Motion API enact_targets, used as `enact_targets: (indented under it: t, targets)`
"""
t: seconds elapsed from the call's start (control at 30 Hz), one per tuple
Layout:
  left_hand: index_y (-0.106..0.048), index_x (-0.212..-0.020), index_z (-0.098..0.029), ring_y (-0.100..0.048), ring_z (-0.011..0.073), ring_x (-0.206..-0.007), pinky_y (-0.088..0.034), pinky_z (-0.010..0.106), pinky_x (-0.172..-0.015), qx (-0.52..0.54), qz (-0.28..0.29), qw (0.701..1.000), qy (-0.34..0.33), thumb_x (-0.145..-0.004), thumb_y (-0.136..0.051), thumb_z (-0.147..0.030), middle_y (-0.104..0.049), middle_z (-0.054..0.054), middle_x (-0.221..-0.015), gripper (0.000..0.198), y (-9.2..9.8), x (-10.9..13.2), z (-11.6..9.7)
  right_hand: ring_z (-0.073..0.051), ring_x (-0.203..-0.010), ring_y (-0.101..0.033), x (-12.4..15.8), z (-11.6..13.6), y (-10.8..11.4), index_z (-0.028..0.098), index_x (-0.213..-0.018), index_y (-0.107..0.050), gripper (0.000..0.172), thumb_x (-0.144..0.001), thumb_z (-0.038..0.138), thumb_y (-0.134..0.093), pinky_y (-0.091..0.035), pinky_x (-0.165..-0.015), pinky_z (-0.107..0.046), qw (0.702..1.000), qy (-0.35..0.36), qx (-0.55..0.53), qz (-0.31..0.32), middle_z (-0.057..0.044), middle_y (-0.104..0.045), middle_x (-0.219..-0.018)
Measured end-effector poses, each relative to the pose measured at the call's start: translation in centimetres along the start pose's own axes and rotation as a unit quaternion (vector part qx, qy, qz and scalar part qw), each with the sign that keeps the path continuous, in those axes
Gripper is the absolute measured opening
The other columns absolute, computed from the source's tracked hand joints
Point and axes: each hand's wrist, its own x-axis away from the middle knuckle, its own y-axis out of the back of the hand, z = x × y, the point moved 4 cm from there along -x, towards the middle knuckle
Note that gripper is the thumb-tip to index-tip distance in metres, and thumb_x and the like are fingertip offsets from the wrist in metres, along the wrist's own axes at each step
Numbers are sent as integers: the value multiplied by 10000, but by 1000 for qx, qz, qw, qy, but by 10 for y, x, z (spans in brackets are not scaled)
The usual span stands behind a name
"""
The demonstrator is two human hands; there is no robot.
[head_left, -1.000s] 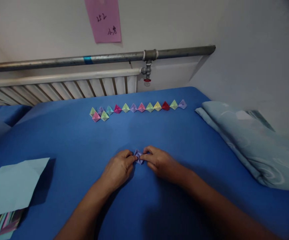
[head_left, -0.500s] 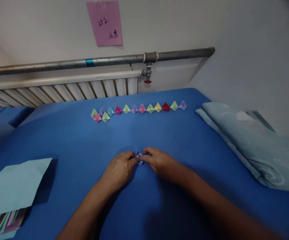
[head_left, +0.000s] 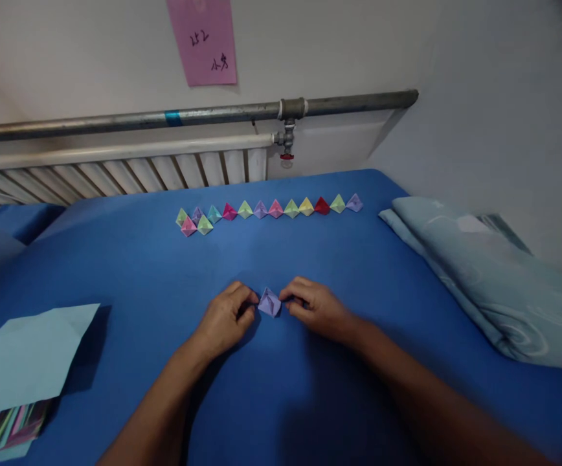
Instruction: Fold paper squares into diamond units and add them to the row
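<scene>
Purple paper [head_left: 270,304], creased into a pointed diamond, lies at centre between my half-curled left hand [head_left: 226,317], at nine, and right hand [head_left: 318,308], at three, thumbs parted from fingers. Small folded diamonds [head_left: 276,209] line twelve; swirl-patterned cloth [head_left: 485,278], far three.

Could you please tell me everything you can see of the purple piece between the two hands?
The purple piece is small and light purple, and looks like folded paper. Its outline is roughly a diamond, with a point at the far end and visible creases and flaps on top. It lies on the blue surface, nearer than the row of folded pieces. The left hand and right hand have fingertips at its sides; actual contact is hard to tell.
</scene>
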Motion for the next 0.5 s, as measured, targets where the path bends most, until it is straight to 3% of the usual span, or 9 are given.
enact_targets:
  t: [0.5]
  targets:
    - [-581, -776, -180, -473, 109, -621, -376, 230, -593, 41, 9, 999, 33, -779, -485, -130, -523, -9, -735, 109, -2, -2, 2, -124, -702, -546, -1, 7, -4, 218, -826, -652, 174, -798, 93, -534, -414, -656, -236, 998, 55, 20, 31, -1, -589, -781]
